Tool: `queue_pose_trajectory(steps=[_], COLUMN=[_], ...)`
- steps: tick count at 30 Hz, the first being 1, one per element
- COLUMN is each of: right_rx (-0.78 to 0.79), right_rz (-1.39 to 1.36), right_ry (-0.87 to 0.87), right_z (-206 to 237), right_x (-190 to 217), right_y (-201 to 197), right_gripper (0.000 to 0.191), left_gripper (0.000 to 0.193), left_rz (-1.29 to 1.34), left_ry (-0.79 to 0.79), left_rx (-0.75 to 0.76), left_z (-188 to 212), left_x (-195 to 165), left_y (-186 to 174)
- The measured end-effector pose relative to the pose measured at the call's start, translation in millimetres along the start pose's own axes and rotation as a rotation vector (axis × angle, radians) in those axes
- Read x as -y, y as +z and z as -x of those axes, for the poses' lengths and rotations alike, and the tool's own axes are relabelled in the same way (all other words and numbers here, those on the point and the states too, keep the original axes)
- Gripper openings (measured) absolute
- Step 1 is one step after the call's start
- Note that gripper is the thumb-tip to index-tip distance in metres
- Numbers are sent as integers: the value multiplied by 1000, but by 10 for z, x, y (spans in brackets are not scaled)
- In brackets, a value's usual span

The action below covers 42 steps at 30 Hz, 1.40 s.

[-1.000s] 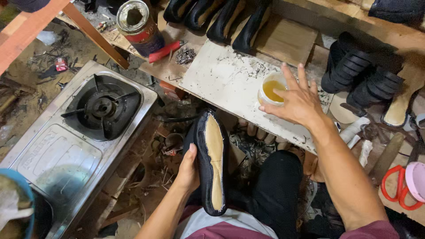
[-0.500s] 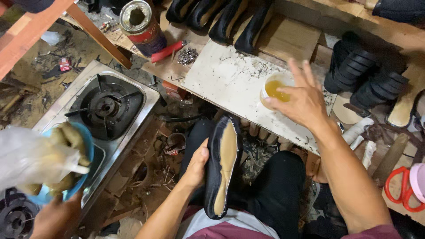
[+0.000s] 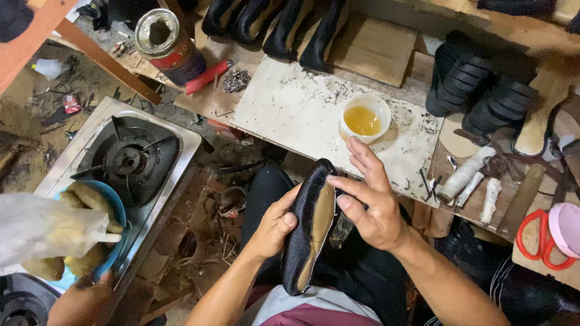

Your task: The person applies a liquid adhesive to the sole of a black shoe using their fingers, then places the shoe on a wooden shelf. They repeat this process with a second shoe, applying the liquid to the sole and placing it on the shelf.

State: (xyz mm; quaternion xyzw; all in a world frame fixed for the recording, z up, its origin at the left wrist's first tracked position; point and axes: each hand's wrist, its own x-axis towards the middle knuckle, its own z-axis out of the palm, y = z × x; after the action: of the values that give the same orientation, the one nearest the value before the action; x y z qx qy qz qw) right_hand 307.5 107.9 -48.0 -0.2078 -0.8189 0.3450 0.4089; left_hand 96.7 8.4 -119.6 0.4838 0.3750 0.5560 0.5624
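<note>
Overhead, the view drops onto a cramped workshop corner with a pale, stained and scratched work board [image 3: 302, 115] lying on a low wooden bench, and a littered dirt floor beneath. On the board stands a small white round cup of amber liquid [image 3: 364, 118], just beyond the person's fingertips. A steel single-burner gas stove [image 3: 124, 160] sits to the left, and a rusty open-topped tin can [image 3: 166, 42] stands near the bench's far edge beside a small heap of nails [image 3: 235, 80].

The person's left hand [image 3: 273, 223] wraps the side of a black leather shoe upper with a tan insole [image 3: 309, 226], sole side up over the lap, thumb pressed on its edge. The right hand [image 3: 370, 202] rests on the other side, fingers spread and extended, the forefinger touching the rim near the toe.

At the lower left another person's hand [image 3: 84, 296] holds a blue bowl of yellowish lumps [image 3: 90, 229], partly veiled by a clear plastic bag [image 3: 42, 229]; what the lumps are cannot be made out. Red-handled scissors [image 3: 538, 238] and a pink round lid [image 3: 565, 223] are cut off by the right edge. A row of black shoe uppers [image 3: 284, 24] is cropped at the top, and stacked black ribbed rubber soles [image 3: 477, 90] lie to the right.
</note>
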Motion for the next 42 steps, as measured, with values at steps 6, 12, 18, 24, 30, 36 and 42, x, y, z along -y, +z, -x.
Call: queue_pose_trajectory(steps=[6,12,18,24,30,36,42], right_rx=[-37,-59,-64,-69,-34,-19,195], right_rz=[78,121,158,395,381,393,771], right_ry=[24,53,-2,-182,-236,-27,302], right_z=[1,-17,-33,-46,-8,-210,-708], right_x=[75,60,-13,-33,-29,-375,-796], right_y=[-12,-8,-9,19,89,-120,-379], right_gripper=[33,31,31,31,29,28,61], left_gripper=[102,99,97,96,95,91,90], left_rz=[-107,-122,-107,-84,-30,136,30], left_ry=[48,58,60,40,-22,17,86], left_rx=[63,76,83,75,31,-127,-89], left_z=[-73,-104,-106,-80,-11,17,-6], left_x=[-65,-71,-109,-69,81,169,175], left_y=[54,56,43,39,-4,-106,-86])
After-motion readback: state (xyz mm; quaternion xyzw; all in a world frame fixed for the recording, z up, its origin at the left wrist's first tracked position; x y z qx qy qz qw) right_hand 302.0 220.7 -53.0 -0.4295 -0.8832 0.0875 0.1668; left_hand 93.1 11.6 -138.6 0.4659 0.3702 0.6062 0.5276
